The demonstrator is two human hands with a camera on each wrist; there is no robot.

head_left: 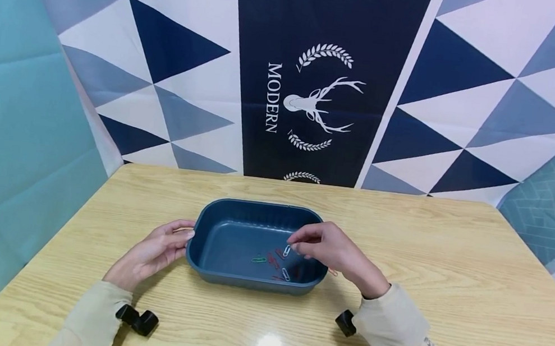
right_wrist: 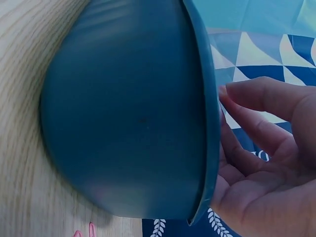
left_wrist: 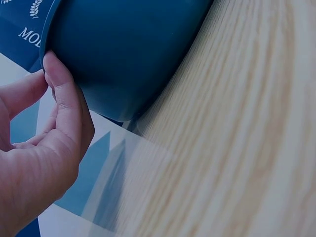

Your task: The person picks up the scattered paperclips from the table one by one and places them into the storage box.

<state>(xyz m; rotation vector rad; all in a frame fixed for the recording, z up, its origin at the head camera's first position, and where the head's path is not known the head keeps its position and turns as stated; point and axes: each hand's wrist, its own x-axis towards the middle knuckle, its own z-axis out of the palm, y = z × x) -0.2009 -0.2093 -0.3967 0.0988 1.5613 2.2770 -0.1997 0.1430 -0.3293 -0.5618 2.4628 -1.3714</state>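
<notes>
A dark blue plastic tub (head_left: pixel 240 283) rests on the wooden table, with several paper clips lying in its right half. Among these are a green paper clip (head_left: pixel 258 260), red paper clips (head_left: pixel 273 260) and a white paper clip (head_left: pixel 286 274). At the tub's left end, my left hand (head_left: pixel 160 251) holds the rim, thumb and fingertips against it; the left wrist view shows the tub's outer wall (left_wrist: pixel 123 54) beside the fingers. Over the right end, my right hand (head_left: pixel 332 252) pinches another white paper clip (head_left: pixel 287 250) between thumb and forefinger. The rim hides that clip in the right wrist view.
Just outside the tub's right end, a reddish paper clip (head_left: pixel 332 272) lies on the table (head_left: pixel 449 281); pink clips (right_wrist: pixel 91 230) show there in the right wrist view. A patterned cloth (head_left: pixel 309 159) hangs behind the table's back edge. Each wrist wears a black camera mount (head_left: pixel 137 319).
</notes>
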